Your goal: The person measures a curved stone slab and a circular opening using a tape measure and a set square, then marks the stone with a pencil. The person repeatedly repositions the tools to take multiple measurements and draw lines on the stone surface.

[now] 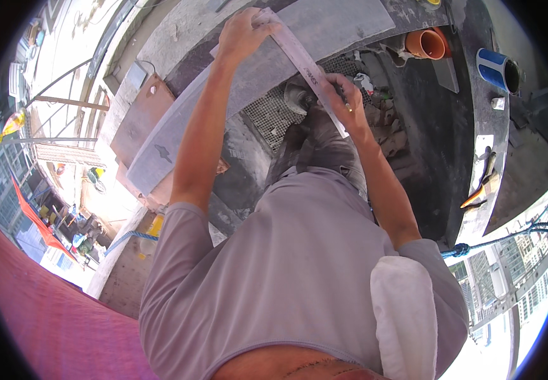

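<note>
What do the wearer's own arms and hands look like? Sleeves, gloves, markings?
Short, loose grey sleeves: left sleeve and right sleeve both end around the elbow. Forearms bare below. Left hand and right hand have five-fingered human shape, no gloves. No watch, cables or clear markings visible on either forearm.

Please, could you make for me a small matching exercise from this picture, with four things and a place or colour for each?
Things:
1. Long flat strip
2. Cloth
3. Knotted rope
4. Round open container

Places and colours:
A. Orange
B. Over the person's right shoulder
C. Left hand at one end, right hand near the other
D. Blue

Right pairs: 1-C, 2-B, 3-D, 4-A
</note>
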Action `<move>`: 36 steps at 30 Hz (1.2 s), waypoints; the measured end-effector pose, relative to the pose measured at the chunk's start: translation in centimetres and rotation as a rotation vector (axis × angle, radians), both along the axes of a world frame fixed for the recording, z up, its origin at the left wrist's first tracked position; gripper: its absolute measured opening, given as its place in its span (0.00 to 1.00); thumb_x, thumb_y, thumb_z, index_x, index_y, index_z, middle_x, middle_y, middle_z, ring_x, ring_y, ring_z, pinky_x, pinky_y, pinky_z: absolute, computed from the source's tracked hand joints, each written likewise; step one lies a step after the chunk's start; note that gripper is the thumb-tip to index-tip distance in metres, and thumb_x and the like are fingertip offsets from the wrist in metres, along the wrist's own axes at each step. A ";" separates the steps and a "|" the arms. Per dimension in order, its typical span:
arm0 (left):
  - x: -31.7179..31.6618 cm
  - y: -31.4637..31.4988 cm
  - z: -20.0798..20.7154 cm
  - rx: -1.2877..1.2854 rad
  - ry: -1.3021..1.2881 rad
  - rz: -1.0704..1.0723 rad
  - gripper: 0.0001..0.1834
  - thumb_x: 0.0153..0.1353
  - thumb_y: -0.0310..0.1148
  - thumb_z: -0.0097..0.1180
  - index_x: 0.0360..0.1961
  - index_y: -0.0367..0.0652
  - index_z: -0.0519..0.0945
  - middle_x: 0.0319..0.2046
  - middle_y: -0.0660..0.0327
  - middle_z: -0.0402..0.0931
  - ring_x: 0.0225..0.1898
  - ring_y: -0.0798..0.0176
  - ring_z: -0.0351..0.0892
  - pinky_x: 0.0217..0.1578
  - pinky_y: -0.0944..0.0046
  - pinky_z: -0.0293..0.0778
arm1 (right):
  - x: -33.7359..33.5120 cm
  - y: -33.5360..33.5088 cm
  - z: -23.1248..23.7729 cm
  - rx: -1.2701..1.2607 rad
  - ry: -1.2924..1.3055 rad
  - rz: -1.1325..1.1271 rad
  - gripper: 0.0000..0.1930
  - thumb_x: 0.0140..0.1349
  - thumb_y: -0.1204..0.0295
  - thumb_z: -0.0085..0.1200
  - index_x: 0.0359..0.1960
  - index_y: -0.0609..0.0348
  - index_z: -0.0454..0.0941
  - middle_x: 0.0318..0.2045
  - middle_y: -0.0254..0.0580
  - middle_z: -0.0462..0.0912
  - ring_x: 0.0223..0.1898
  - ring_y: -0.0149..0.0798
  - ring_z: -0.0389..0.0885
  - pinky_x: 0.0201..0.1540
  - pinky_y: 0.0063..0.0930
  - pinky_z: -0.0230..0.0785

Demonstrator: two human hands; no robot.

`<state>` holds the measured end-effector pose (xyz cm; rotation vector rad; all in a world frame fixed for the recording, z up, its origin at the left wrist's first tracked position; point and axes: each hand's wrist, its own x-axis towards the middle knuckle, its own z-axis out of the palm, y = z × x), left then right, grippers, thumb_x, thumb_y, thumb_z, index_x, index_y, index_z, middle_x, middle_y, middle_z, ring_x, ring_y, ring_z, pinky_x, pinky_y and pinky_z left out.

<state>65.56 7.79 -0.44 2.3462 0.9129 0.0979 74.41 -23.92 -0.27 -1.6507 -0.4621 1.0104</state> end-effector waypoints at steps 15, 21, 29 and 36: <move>0.0 -0.6 1.0 -0.039 0.061 -0.012 0.51 0.54 0.65 0.79 0.69 0.38 0.81 0.62 0.46 0.86 0.62 0.45 0.87 0.65 0.44 0.78 | 0.7 -0.2 -0.6 0.109 -0.061 0.020 0.16 0.78 0.64 0.61 0.54 0.67 0.85 0.40 0.41 0.89 0.38 0.28 0.87 0.43 0.27 0.80; 0.1 -0.5 0.9 -0.052 0.090 0.004 0.50 0.54 0.67 0.79 0.69 0.42 0.82 0.62 0.48 0.86 0.64 0.44 0.86 0.65 0.41 0.78 | 0.7 -0.3 -0.5 0.101 0.046 0.024 0.16 0.78 0.63 0.61 0.53 0.67 0.85 0.41 0.41 0.89 0.39 0.29 0.87 0.44 0.27 0.79; 0.5 -1.1 1.4 0.009 0.213 -0.009 0.49 0.56 0.67 0.77 0.71 0.47 0.80 0.65 0.52 0.83 0.71 0.44 0.78 0.68 0.30 0.68 | 1.6 1.5 2.4 0.011 -0.320 -0.194 0.12 0.79 0.70 0.55 0.55 0.66 0.80 0.47 0.53 0.88 0.43 0.46 0.87 0.49 0.38 0.80; 1.3 -1.6 4.4 -0.046 0.283 -0.023 0.38 0.60 0.60 0.76 0.62 0.46 0.81 0.61 0.53 0.83 0.69 0.42 0.77 0.64 0.29 0.68 | 4.5 11.2 3.9 0.174 -0.292 -0.078 0.13 0.74 0.65 0.64 0.47 0.66 0.85 0.34 0.45 0.90 0.36 0.34 0.86 0.45 0.33 0.80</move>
